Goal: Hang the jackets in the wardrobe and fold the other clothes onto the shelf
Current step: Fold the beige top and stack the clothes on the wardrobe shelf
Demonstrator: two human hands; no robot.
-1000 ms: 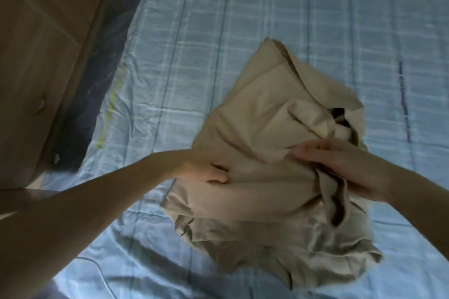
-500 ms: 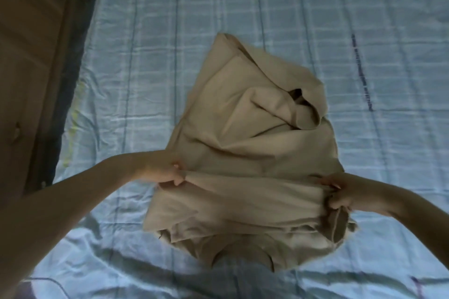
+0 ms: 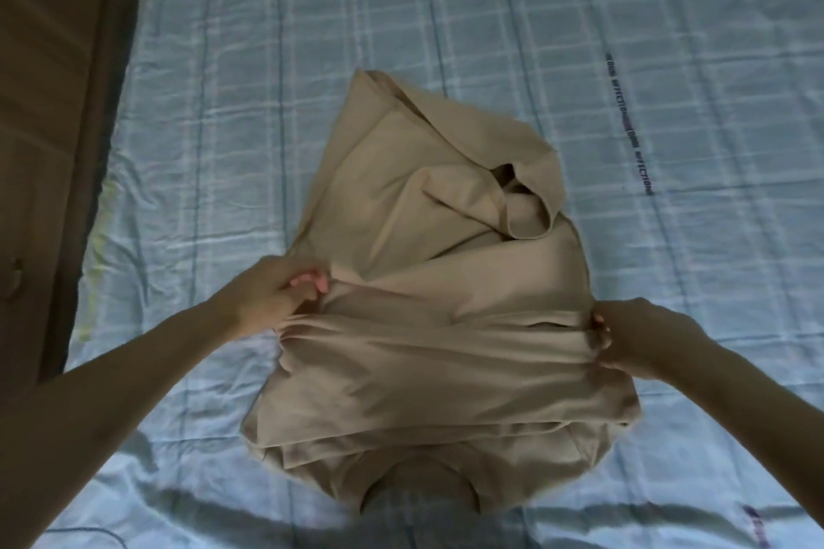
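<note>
While both hands pinch opposite sides of a beige T-shirt (image 3: 428,325) on a blue checked bed sheet (image 3: 579,36), the head camera shows the left hand (image 3: 272,299) gripping the cloth's left edge and the right hand (image 3: 633,339) its right, fingers curled on fabric drawn taut between them. The fold likely goes best if both sides travel level, with the bunched far end smoothed first. The shirt's long axis runs away from the person, its neck opening nearest them and its crumpled hem end farthest. A wooden wardrobe (image 3: 49,125) stands at left.
</note>
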